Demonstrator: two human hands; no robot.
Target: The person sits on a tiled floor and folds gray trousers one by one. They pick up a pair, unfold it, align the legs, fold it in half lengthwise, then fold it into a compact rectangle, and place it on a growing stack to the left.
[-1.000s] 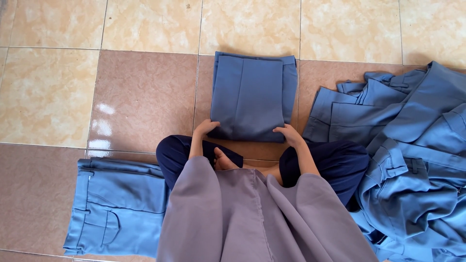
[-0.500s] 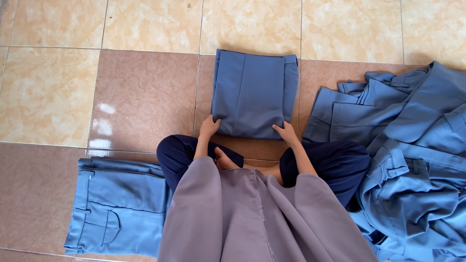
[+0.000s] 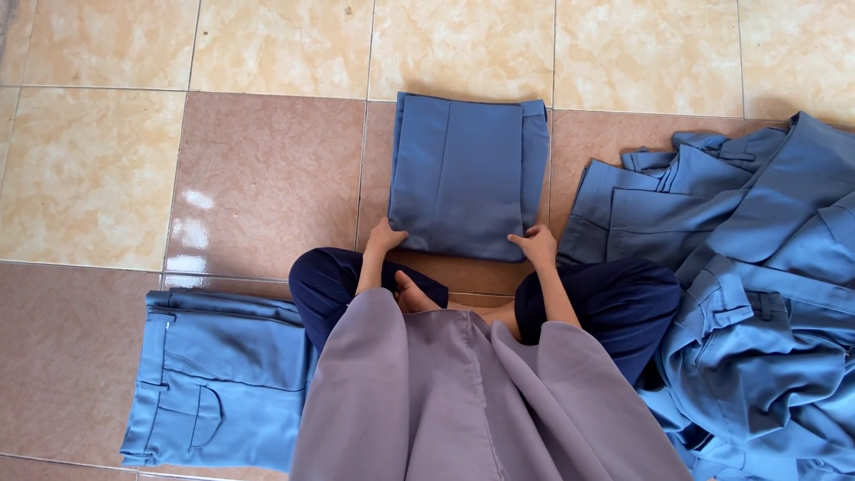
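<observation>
Your left hand (image 3: 385, 239) pinches the near left corner of the folded blue cloth trousers (image 3: 468, 175), and your right hand (image 3: 537, 244) pinches the near right corner. The trousers lie flat on the tiled floor (image 3: 267, 178), just past both grips. Lighter blue trousers (image 3: 218, 379) lie outside your left grip. A heap of blue clothes (image 3: 757, 294) sits outside your right grip.

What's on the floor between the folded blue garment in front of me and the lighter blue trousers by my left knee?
Only bare brown floor tile separates the folded blue garment from the light blue trousers, in the head view.
</observation>
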